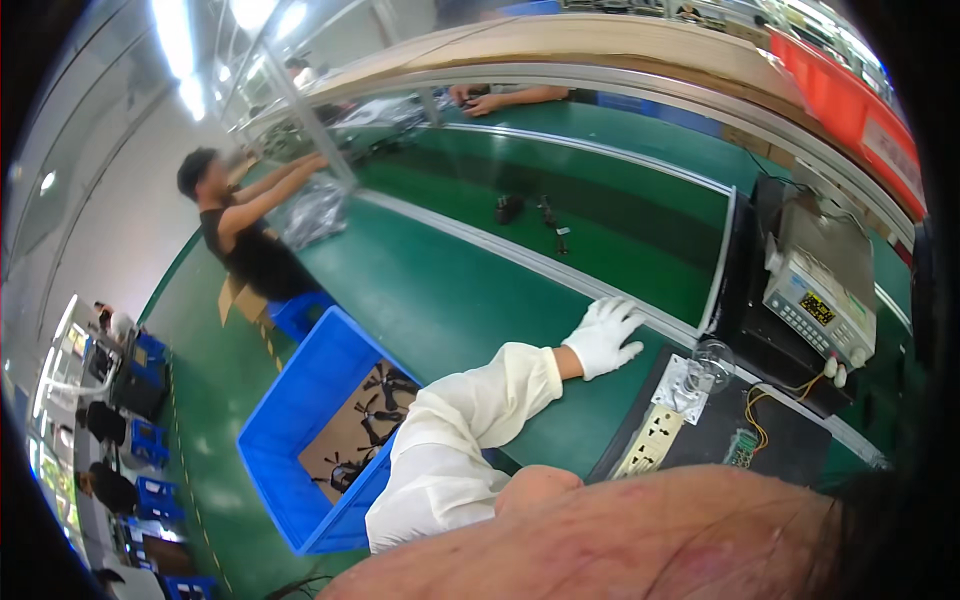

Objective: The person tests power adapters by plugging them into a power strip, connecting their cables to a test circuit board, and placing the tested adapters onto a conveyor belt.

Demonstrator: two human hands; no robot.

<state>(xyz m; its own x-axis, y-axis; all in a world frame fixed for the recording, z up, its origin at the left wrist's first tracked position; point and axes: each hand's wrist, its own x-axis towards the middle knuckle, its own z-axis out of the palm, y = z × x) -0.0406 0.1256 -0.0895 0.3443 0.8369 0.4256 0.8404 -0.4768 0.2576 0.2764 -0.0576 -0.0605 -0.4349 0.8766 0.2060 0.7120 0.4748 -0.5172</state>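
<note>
My left hand (603,338), in a white glove with a cream sleeve, lies on the green bench (470,300), palm down with its fingers spread. It holds nothing. Its fingertips are close to the metal rail of the dark green conveyor belt (640,240). Just right of the hand are a clear glass bulb (713,366) on a metal plate and a cream power strip (650,440). A small green circuit board (742,448) with yellow wires sits on a black mat (795,440). My right hand is out of view.
A blue bin (290,430) with several black cabled parts (385,400) stands left of my sleeve. Small black parts (510,208) lie on the belt. A bench instrument (820,305) sits at right, below a red bin (850,115). A co-worker (250,230) reaches over the bench at far left.
</note>
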